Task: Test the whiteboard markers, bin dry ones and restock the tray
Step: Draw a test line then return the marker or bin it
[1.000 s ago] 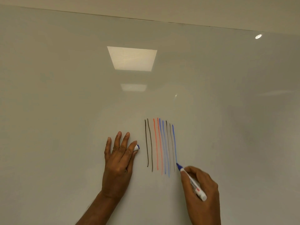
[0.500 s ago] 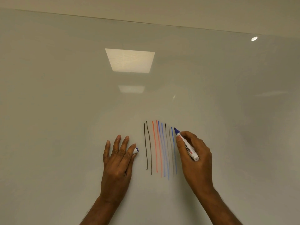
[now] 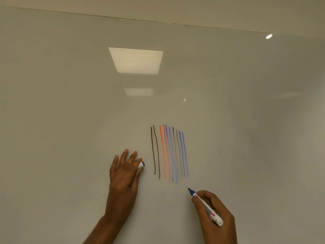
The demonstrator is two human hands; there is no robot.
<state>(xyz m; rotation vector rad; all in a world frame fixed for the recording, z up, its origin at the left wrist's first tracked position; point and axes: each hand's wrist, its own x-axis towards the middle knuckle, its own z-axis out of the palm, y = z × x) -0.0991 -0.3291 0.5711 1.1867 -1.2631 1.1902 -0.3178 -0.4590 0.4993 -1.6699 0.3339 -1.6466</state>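
On the whiteboard (image 3: 70,138), left of a row of black, orange and blue lines (image 3: 168,152), the left hand (image 3: 123,178) lies flat, pinching a cap (image 3: 141,164) between thumb and forefinger, while the right hand (image 3: 226,212) grips an uncapped blue marker (image 3: 209,210) just below them.
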